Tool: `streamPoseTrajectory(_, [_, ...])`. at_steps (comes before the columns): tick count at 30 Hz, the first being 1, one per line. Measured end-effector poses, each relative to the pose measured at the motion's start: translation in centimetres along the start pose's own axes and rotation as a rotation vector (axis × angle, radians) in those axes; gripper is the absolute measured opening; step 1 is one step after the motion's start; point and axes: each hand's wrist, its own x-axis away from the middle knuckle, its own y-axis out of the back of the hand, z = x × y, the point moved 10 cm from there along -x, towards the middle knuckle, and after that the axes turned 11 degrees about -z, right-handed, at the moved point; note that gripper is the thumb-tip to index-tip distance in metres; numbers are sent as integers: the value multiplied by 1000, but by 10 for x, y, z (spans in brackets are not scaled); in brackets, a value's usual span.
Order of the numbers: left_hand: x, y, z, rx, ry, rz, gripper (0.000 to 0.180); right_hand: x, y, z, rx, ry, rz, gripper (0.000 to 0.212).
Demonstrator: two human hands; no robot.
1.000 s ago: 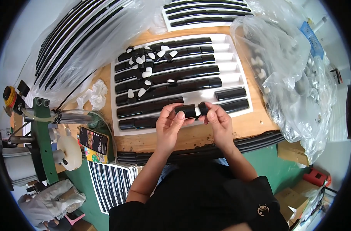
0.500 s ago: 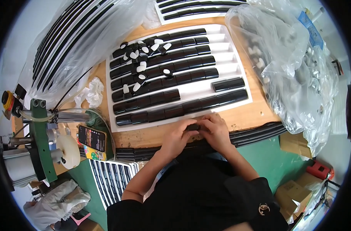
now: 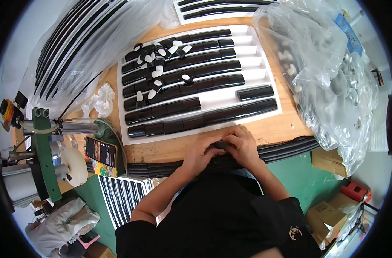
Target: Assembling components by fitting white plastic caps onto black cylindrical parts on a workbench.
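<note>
A small dark piece (image 3: 220,145), too covered by fingers to name its kind, is between my hands at the table's near edge. My left hand (image 3: 197,155) pinches it from the left, and my right hand (image 3: 243,148) has thumb and fingers closed on its other side. Just beyond them lies a white tray (image 3: 217,98) with rows of glossy black blocks (image 3: 183,125). A single black block (image 3: 255,93) sits apart at the right of one row. Small black parts with white oval pads (image 3: 157,74) are scattered over the tray's left half.
Clear plastic bags (image 3: 320,64) heap up at the right. A green-framed machine (image 3: 47,155) and a phone (image 3: 100,151) stand at the left, near crumpled tissue (image 3: 105,99). Black padding (image 3: 286,149) lines the table's front edge. Another tray (image 3: 123,195) is below at the left.
Both hands have shifted slightly toward me with the dark piece, and more of it shows between the fingers. The tray and its contents look the same.
</note>
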Motion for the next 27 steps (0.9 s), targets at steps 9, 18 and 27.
streamPoseTrajectory(9, [-1,0,-18,-179,-267,-71,41,23,-7,-28,-541,-499,179,21])
streamPoseTrajectory(18, [-2,-3,-8,-159,-243,-58,33,3,-7,-19,-401,-554,239,29])
streamPoseTrajectory(27, [-4,-7,-16,-191,-287,-70,39,11,-4,-15,-257,-273,99,25])
